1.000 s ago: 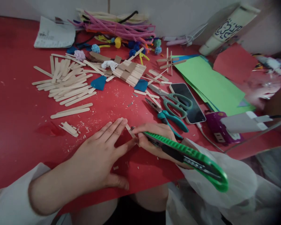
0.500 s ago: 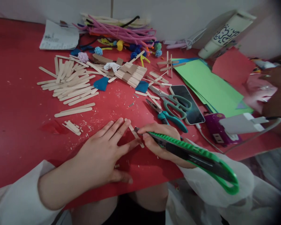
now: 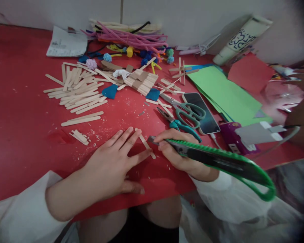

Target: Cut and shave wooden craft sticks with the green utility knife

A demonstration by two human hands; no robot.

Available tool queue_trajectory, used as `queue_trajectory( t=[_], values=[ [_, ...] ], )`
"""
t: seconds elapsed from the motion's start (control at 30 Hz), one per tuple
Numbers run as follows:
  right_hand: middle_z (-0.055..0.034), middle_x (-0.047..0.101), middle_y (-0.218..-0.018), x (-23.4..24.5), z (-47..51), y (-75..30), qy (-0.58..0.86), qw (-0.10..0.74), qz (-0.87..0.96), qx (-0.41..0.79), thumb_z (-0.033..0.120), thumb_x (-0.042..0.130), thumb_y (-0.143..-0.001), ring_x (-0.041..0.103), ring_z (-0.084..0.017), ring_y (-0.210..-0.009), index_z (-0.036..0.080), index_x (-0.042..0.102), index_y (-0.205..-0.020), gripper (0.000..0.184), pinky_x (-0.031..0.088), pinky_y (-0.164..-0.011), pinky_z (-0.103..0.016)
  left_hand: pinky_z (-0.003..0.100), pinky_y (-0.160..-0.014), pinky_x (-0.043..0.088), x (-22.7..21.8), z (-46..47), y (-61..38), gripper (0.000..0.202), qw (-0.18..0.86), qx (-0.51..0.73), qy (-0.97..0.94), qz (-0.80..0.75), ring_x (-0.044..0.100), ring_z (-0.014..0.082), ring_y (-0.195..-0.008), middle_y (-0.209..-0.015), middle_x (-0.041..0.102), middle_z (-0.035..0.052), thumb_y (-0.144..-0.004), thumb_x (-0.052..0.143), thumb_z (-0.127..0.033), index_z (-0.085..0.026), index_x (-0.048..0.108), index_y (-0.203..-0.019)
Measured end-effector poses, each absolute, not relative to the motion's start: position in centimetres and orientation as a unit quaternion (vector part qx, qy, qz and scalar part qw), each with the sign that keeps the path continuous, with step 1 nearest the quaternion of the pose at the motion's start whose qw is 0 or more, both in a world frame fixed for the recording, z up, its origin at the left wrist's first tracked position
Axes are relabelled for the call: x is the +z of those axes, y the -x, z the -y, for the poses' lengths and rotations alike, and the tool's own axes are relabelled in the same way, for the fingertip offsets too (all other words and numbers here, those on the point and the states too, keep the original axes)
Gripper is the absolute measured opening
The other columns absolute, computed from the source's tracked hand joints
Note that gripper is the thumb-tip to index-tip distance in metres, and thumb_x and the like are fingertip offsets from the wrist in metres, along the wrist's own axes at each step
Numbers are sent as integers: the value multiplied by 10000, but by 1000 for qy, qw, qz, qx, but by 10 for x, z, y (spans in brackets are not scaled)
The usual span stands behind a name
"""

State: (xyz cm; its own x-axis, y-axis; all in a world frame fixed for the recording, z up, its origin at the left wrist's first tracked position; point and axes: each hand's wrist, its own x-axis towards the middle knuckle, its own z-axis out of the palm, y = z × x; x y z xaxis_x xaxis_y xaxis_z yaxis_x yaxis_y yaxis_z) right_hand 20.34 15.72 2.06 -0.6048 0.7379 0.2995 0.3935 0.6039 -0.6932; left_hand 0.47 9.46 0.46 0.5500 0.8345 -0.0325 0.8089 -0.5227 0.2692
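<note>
My left hand (image 3: pixel 111 162) lies spread on the red tabletop. Its middle and index fingertips press on a wooden craft stick (image 3: pixel 145 141), one near the far end and one near the close end. Between those fingers the stick's middle is bare. In my right hand (image 3: pixel 181 152) is a green utility knife (image 3: pixel 218 162), gripped low like a pen, its handle slanting back over my wrist. The short blade points left, just right of the stick and seemingly apart from it. Wood shavings and a little pile of cut stick pieces (image 3: pixel 79 136) lie left of my fingers.
Many craft sticks (image 3: pixel 78 91) are heaped at the left. Beyond my right hand are pliers (image 3: pixel 178 125), scissors (image 3: pixel 187 111), a phone (image 3: pixel 202 113) and green paper (image 3: pixel 225 91). Pipe cleaners (image 3: pixel 131 37) line the wall. A purple adapter (image 3: pixel 233 138) with a charger stands at the right.
My right hand has moved a little to the right with the utility knife, taking the blade off the craft stick. My left hand stays in place on the stick.
</note>
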Motion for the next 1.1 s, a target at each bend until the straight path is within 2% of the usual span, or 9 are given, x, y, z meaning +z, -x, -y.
queue_trajectory(
  t=[0.13,0.43,0.8,1.1],
  values=[
    [29,625,-668,16,-160,-201,324,272,846,324,162,474,-829,578,-79,-564,208,567,-802,106,446,-547,-185,551,-1054,265,3,-95,-4,856,123,55,-874,-467,199,390,-1361,-1500,215,178,-643,531,-745,-332,371,-1375],
    [19,618,-669,19,-159,-198,330,270,850,311,137,472,-809,570,-72,-554,199,554,-772,110,433,-532,-177,534,-1072,241,1,-94,-3,869,116,55,-875,-466,191,377,-1369,-1506,224,152,-636,525,-752,-338,360,-1380],
    [16,621,-670,19,-161,-197,304,255,871,289,115,460,-813,570,-74,-556,207,545,-790,127,448,-550,-184,542,-1060,260,3,-94,-4,891,112,58,-877,-464,216,392,-1359,-1501,224,170,-645,509,-757,-323,324,-1401],
    [32,589,-614,9,-167,-195,238,279,891,268,101,440,-805,521,-58,-503,201,526,-770,137,443,-529,-159,532,-1074,238,3,-94,-5,891,112,45,-877,-465,199,383,-1367,-1503,222,163,-641,454,-795,-293,390,-1374]
  ],
)
